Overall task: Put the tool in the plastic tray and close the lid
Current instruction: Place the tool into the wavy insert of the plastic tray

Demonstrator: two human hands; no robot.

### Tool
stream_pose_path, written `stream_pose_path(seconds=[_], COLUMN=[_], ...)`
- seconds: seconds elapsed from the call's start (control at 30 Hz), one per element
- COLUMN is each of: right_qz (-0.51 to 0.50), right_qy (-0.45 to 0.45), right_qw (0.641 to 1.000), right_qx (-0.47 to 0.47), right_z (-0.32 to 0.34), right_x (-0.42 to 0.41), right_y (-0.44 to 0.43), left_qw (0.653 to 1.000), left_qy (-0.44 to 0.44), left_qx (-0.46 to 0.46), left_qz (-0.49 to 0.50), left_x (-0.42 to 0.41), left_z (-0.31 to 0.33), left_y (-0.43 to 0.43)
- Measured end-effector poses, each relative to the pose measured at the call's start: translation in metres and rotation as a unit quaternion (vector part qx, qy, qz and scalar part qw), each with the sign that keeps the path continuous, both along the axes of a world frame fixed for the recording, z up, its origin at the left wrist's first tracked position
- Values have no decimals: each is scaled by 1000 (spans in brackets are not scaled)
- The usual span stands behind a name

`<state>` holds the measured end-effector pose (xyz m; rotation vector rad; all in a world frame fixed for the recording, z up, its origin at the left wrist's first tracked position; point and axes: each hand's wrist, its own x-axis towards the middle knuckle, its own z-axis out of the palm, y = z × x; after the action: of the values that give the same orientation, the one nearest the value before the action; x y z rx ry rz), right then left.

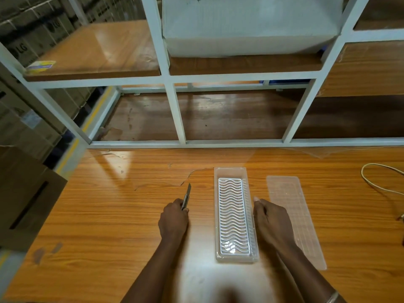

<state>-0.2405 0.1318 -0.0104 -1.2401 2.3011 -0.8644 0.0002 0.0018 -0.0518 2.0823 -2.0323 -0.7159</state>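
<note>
Early stage — left hand is closed around the tool, off to the left of the tray; right hand loosely curled against the tray's right wall, gripping nothing; tray empty, lid flat beside it — placing and closing remain.

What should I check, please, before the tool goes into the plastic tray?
1. Tool held: ok, the left hand has a grip on its near end.
2. Tray open: ok, no lid on it.
3. Tray free of other items: ok, only the wavy insert lies inside.
4. Tray steadied: cannot tell, the right hand sits at its right wall, contact unclear.
5. Lid in reach: ok, flat on the table just right of the tray.
6. Blade retracted: cannot tell, too small to see.
</note>
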Motion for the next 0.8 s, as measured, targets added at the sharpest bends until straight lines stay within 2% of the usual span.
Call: stream_pose_path(seconds=[0.2,0.57,0.8], right_qz=[1,0,-7], right_qy=[0,3,5], right_qw=[1000,1000,1000], right_qx=[-24,-29,-21], right_z=[-1,1,1], right_x=[0,-1,-6], right_y=[-1,-2,-3], left_qw=[996,995,994], left_qy=[69,75,106], left_qx=[44,69,29], left_qz=[17,-15,12], left_x=[1,4,0], left_z=[2,7,12], left_y=[0,5,9])
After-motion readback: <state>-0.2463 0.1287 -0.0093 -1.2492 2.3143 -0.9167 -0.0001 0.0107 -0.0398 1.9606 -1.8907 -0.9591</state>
